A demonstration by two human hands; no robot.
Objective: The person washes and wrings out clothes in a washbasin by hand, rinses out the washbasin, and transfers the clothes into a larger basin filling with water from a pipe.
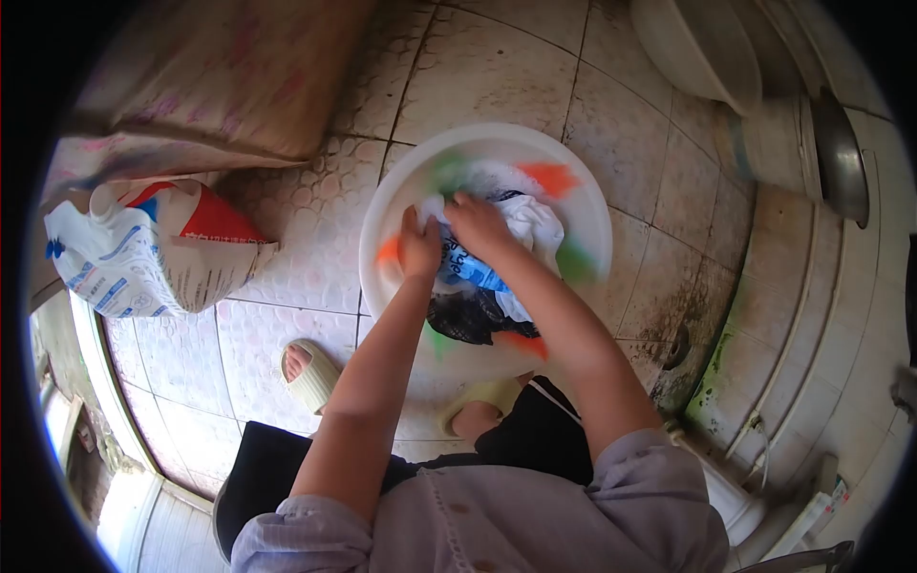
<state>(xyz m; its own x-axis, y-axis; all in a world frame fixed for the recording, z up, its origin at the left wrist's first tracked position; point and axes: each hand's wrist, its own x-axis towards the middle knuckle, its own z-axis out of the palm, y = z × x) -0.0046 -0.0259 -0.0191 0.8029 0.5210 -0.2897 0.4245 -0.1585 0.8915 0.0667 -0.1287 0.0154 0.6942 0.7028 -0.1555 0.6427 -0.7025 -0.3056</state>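
A large white basin (377, 277) with blurred orange and green patterns stands on the floor. My left hand (418, 246) is over its left side, with the fingers closed on a small white cloth (434, 207). Close beside it, my right hand (478, 226) grips the same cloth from the right, its fingers curled. Under and around my hands lies wet laundry: a white garment (535, 227), a blue piece with black lettering (468, 267) and a dark, sheer-looking piece (463, 317). Pale suds or water show near the basin's far side.
A white, blue and red bag (143, 253) stands left on the tiled floor (277, 277). Behind it hangs a patterned cloth cover (210, 86). Large basins (697, 48) and a metal bowl (842, 162) lean at the upper right. Pipes (793, 325) run along the right wall.
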